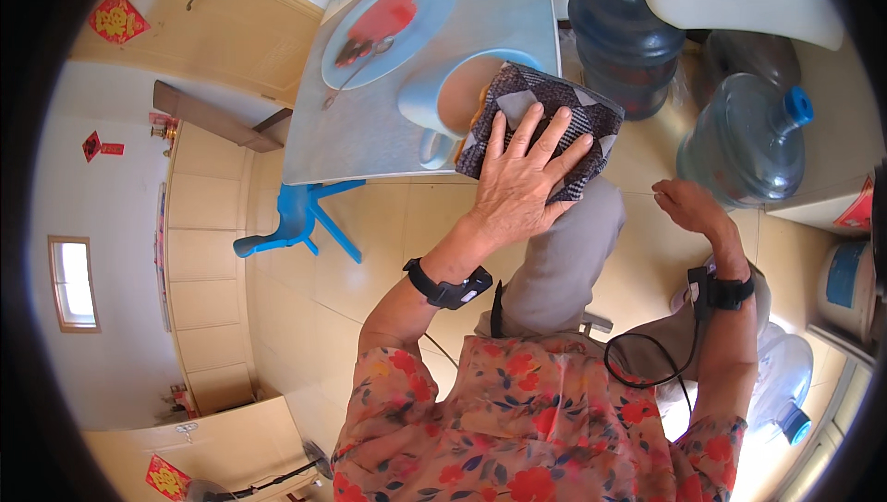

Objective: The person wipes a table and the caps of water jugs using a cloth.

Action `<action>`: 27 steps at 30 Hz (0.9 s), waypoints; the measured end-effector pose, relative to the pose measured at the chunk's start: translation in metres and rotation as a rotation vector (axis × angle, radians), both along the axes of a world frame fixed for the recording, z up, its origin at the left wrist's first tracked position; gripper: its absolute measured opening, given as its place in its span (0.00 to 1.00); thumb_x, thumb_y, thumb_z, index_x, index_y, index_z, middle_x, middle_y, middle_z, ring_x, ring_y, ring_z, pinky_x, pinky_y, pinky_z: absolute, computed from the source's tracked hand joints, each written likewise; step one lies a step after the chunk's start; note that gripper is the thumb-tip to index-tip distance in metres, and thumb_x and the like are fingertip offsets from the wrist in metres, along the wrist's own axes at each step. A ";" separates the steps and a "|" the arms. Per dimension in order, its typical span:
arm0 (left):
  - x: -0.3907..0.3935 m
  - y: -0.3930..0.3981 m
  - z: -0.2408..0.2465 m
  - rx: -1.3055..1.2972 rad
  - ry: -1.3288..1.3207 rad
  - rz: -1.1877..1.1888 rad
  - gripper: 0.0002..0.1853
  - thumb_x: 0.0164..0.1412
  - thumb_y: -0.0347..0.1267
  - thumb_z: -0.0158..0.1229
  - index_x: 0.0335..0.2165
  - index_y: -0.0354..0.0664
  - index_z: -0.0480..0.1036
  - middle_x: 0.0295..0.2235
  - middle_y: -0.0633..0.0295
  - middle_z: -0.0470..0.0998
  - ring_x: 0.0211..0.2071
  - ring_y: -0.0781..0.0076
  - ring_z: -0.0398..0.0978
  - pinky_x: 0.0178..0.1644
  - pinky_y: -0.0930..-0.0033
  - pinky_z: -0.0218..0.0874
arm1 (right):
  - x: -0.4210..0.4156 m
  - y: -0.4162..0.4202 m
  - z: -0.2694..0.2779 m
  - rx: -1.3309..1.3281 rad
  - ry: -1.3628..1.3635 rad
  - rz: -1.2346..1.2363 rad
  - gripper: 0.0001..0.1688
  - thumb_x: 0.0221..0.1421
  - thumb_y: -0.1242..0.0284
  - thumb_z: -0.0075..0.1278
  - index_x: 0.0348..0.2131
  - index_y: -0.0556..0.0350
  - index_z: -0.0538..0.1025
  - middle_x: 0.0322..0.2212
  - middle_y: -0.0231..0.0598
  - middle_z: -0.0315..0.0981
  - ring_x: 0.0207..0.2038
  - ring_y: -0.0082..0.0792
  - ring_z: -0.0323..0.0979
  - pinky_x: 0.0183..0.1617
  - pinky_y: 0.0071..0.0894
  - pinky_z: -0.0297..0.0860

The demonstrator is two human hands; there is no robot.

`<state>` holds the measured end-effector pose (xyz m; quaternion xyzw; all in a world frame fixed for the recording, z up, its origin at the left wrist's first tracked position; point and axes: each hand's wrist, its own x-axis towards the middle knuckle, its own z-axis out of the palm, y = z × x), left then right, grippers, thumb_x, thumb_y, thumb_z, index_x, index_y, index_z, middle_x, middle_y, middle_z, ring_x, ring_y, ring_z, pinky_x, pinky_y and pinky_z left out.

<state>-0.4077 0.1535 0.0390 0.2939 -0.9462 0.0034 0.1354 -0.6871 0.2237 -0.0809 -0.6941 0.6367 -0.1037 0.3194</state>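
Observation:
My left hand (523, 173) lies flat with spread fingers on a folded, black-and-grey patterned cloth (516, 110). The cloth covers the near right corner of a table (360, 131) whose top is printed with a cup and a plate. Part of the cloth reaches over the table edge, above my knee (596, 225). Off to the right, my right hand (689, 205) hangs in the air with its fingers bent together; nothing shows in it. Close beyond it a clear blue water jug (741, 142) with a blue cap leans on its side.
A dark blue water jug (624, 52) stands right of the table. Another jug (779, 381) lies behind my right arm. Left of my legs is a blue plastic stool (298, 221), partly under the table. A black cable (641, 385) hangs from my right wrist band (727, 293).

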 end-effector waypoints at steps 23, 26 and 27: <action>-0.044 -0.118 0.024 0.031 -0.336 -0.144 0.26 0.55 0.47 0.49 0.43 0.38 0.72 0.57 0.64 0.58 0.60 0.55 0.49 0.56 0.44 0.46 | -0.009 -0.001 0.005 0.012 0.107 -0.056 0.16 0.55 0.65 0.38 0.30 0.57 0.73 0.31 0.47 0.73 0.37 0.51 0.70 0.39 0.46 0.66; -0.021 -0.064 0.029 0.078 -0.321 -0.260 0.24 0.48 0.44 0.56 0.42 0.43 0.72 0.57 0.63 0.57 0.60 0.53 0.47 0.58 0.39 0.41 | -0.009 -0.003 0.009 0.039 0.138 -0.047 0.16 0.55 0.65 0.38 0.30 0.57 0.73 0.31 0.47 0.73 0.37 0.50 0.70 0.39 0.46 0.67; -0.011 -0.043 0.029 0.101 -0.315 -0.284 0.24 0.45 0.42 0.60 0.42 0.45 0.72 0.58 0.63 0.57 0.60 0.52 0.47 0.58 0.36 0.39 | -0.007 -0.003 0.005 0.010 0.123 -0.045 0.15 0.55 0.65 0.39 0.30 0.57 0.73 0.30 0.48 0.72 0.36 0.51 0.70 0.38 0.47 0.66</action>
